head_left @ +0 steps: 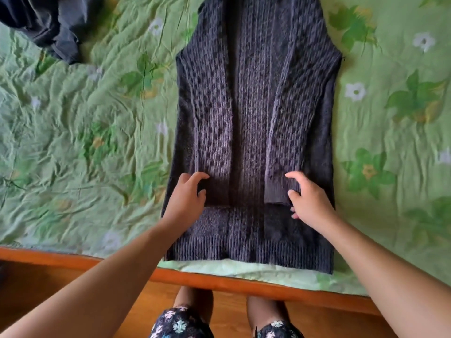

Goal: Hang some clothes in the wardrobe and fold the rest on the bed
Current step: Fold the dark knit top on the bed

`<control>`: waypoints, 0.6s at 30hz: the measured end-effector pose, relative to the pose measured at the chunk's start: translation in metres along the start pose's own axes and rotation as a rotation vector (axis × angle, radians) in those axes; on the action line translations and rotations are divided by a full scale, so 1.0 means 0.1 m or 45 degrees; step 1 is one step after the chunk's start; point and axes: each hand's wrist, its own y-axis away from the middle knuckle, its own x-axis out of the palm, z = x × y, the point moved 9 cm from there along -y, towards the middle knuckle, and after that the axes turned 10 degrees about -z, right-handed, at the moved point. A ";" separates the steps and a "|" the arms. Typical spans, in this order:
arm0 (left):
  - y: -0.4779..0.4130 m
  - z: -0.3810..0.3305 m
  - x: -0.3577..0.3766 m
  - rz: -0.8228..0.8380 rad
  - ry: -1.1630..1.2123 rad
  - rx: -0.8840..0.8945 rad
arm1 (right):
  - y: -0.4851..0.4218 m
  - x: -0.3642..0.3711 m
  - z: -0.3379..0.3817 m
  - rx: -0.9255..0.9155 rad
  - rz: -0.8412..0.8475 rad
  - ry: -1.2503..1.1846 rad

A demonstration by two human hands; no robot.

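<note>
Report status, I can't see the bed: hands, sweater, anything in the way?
Left hand, right hand: open on sweater. Sweater flat, sleeves folded in. Dark garment far left, clear.

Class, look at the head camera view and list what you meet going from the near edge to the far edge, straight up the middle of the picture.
Patterned shorts → wooden floor → wooden bed frame → green floral sheet → ribbed hem of the dark cable-knit sweater → sweater body.
</note>
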 end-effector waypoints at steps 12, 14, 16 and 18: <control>1.14 0.29 0.38 0.269 -0.831 0.703 | 1.09 0.41 -0.20 -0.914 0.109 1.083; 1.14 0.30 0.36 0.263 -0.806 0.762 | 1.15 0.43 -0.21 -0.975 0.142 1.107; 1.11 0.28 0.28 0.207 -0.736 0.843 | 1.16 0.37 -0.20 -1.000 0.122 1.093; 1.00 0.29 0.17 0.218 -0.655 0.838 | 1.07 0.31 -0.14 -0.969 0.173 1.074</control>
